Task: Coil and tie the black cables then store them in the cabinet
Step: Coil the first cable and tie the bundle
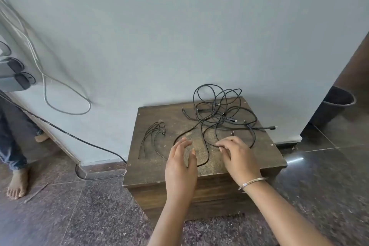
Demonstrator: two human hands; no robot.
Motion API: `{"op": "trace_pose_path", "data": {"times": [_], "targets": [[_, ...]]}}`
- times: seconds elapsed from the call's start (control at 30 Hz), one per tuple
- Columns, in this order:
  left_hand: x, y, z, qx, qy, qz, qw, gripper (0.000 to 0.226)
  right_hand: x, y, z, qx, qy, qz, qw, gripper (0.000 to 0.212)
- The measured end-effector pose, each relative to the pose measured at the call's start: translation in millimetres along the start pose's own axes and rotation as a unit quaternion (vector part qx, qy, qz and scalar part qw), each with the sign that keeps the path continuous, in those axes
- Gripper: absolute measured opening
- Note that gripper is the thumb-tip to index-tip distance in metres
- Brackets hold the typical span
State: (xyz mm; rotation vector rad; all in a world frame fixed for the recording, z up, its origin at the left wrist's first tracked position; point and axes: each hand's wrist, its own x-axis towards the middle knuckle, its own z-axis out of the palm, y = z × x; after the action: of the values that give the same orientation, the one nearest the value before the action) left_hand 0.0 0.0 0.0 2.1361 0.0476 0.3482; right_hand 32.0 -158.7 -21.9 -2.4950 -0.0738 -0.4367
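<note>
At frame centre our right hand [236, 155] fingers pinch the tangled black cables [219, 114] to start coiling, left hand [180, 163] relaxed, holding nothing.

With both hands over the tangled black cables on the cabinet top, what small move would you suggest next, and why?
Probably lift the strand that the right hand pinches, easing it free of the tangled cables. The left hand hovers open and could steady the loop lying beside it. The pile looks knotted, so one cable has to come out before coiling.

Tangled cables [219, 114] on my cabinet [151, 170] back right, small bundle [152, 138] left, wall [179, 26] behind, my hands [180, 166] in front.
</note>
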Motion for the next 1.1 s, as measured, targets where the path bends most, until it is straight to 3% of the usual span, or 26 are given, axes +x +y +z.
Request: {"op": "trace_pose_path", "data": {"times": [0.27,0.47,0.57,0.67,0.83,1.0,1.07,1.1], "targets": [[8,-13,16,-0.042,-0.004,-0.021,0.999,0.018,19,13,20,-0.143,-0.052,0.022,0.988,0.018],[11,-21,19,-0.073,-0.026,-0.049,0.996,0.012,23,-3,6,-0.15,0.035,0.017,0.988,0.008],[11,-18,18,-0.087,-0.033,-0.054,0.994,0.01,25,-15,-6,-0.083,0.04,0.053,0.994,0.01],[10,-14,16,-0.104,-0.047,-0.054,0.992,0.012,26,-30,-16,0.113,-0.004,0.131,0.985,0.007],[10,-12,16,-0.169,-0.087,-0.071,0.979,0.015,20,-52,-22,0.415,-0.088,0.28,0.861,0.005],[9,-8,17,-0.239,-0.136,-0.061,0.959,0.017,21,-57,-22,0.599,-0.068,0.375,0.704,0.006],[8,-6,17,-0.255,-0.154,-0.069,0.952,0.018,20,-57,-21,0.632,-0.051,0.375,0.676,0.008],[8,-5,17,-0.282,-0.164,-0.093,0.941,0.021,19,-56,-19,0.634,-0.045,0.366,0.68,0.01]]}}
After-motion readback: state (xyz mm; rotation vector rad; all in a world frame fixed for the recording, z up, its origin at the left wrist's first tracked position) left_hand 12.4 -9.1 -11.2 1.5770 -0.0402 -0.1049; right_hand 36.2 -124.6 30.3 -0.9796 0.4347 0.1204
